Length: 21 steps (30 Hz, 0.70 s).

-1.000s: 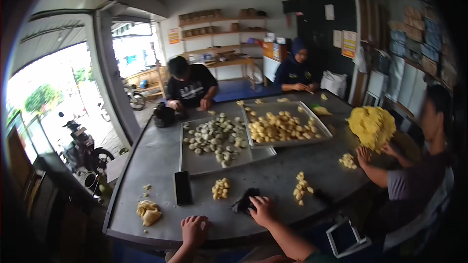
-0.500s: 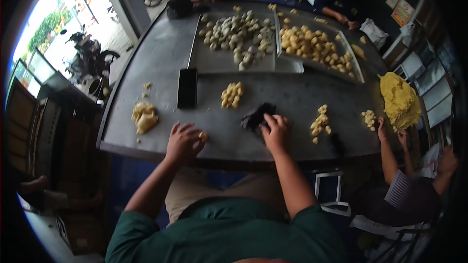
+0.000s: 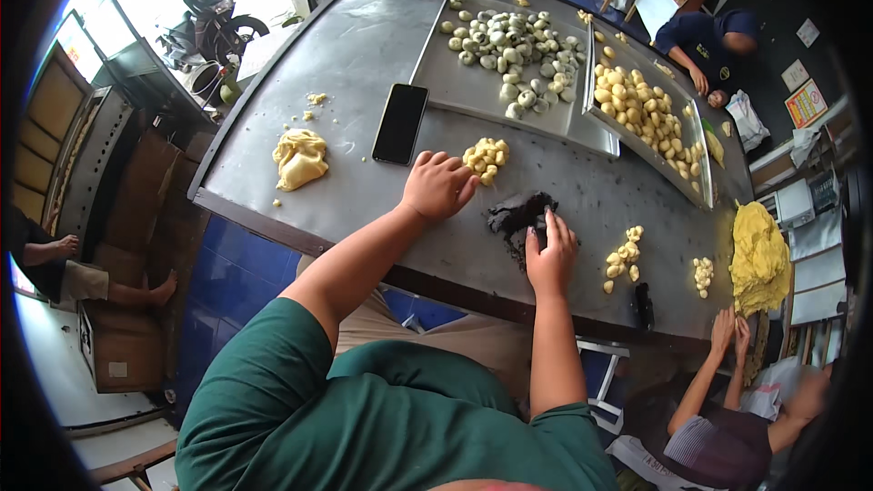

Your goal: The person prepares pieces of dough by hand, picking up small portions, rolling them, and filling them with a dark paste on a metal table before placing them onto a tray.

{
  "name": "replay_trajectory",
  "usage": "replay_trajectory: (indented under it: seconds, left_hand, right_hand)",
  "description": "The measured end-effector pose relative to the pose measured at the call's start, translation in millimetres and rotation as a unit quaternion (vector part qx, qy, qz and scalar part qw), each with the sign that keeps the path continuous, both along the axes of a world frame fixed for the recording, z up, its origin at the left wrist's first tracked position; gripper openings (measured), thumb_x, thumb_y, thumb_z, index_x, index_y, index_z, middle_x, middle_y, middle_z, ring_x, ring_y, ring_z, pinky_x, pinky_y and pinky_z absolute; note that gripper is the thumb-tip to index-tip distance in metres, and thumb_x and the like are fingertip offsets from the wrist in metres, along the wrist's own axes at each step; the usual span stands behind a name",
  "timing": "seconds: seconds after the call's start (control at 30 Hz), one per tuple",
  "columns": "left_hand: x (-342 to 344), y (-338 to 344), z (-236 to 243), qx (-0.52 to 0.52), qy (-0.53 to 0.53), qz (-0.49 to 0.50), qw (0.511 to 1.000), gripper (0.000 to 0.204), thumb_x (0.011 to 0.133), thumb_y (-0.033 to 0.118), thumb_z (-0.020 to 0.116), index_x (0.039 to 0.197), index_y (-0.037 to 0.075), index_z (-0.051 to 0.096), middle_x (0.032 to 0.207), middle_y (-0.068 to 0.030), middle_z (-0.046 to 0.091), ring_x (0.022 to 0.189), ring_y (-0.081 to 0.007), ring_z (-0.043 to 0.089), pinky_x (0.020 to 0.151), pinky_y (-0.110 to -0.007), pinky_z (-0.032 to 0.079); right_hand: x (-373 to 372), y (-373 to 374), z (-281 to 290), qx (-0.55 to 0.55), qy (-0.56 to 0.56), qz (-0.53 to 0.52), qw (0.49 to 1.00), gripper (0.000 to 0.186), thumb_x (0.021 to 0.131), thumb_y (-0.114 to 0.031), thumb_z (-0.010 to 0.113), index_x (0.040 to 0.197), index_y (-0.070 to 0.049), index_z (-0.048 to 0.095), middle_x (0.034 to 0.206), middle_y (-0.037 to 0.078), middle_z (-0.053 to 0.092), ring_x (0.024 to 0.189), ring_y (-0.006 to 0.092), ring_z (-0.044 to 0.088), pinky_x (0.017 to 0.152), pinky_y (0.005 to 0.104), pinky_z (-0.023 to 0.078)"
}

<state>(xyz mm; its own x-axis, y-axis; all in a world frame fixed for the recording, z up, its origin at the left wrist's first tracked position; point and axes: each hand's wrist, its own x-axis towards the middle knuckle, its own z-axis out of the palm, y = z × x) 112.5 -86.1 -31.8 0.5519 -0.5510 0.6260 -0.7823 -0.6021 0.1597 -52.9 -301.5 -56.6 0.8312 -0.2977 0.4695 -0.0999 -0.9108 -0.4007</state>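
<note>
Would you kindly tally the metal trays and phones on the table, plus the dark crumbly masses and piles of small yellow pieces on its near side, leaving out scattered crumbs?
Metal trays: 2
Phone: 1
Dark crumbly mass: 1
Piles of small yellow pieces: 3
Total: 7

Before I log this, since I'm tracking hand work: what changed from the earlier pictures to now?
The left hand moved forward and rightward to the heap of small, pale-yellow dough pieces; whether it holds one is hidden. The right hand stayed at the crumbly black lump; the black rectangular phone stayed put.
</note>
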Motion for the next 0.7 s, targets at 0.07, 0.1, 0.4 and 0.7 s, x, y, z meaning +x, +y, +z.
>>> replay_trajectory:
  seconds: [0.07,0.1,0.4,0.7]
  left_hand:
    - [-3,6,-2,-0.025,0.007,0.039,0.999,0.027,0.093,0.036,0.061,0.076,0.016,0.065,0.080,-0.0015,0.059,0.084,-0.0204,0.058,0.083,-0.038,0.042]
    - [-12,12,1,0.008,-0.003,-0.009,1.000,0.025,0.093,0.033,0.060,0.077,0.015,0.065,0.080,-0.0024,0.059,0.085,-0.0225,0.058,0.084,-0.039,0.042]
    - [-36,47,12,0.000,0.208,0.071,0.975,0.020,0.094,0.032,0.065,0.084,0.014,0.069,0.088,-0.0004,0.066,0.094,-0.0219,0.062,0.090,-0.040,0.041]
    - [-66,101,4,0.061,0.191,0.129,0.971,0.020,0.094,0.029,0.065,0.111,0.018,0.070,0.115,-0.0015,0.067,0.121,-0.0245,0.056,0.102,-0.043,0.038]
  right_hand:
    - [-1,-1,-3,-0.002,0.008,-0.021,1.000,0.050,0.090,-0.024,0.070,0.136,-0.005,0.061,0.130,0.015,0.065,0.118,0.0354,0.059,0.104,0.0457,0.045]
    - [0,-3,-5,-0.005,-0.007,-0.026,1.000,0.047,0.089,-0.025,0.073,0.133,-0.008,0.065,0.127,0.014,0.065,0.116,0.0356,0.059,0.103,0.0453,0.046]
    - [1,-5,-8,0.050,-0.025,-0.032,0.998,0.042,0.085,-0.017,0.078,0.127,-0.011,0.070,0.114,0.013,0.066,0.104,0.0340,0.063,0.091,0.0430,0.050]
    - [0,-2,-6,-0.028,0.001,0.011,1.000,0.057,0.088,-0.034,0.075,0.137,-0.008,0.060,0.136,0.013,0.061,0.122,0.0331,0.056,0.106,0.0484,0.041]
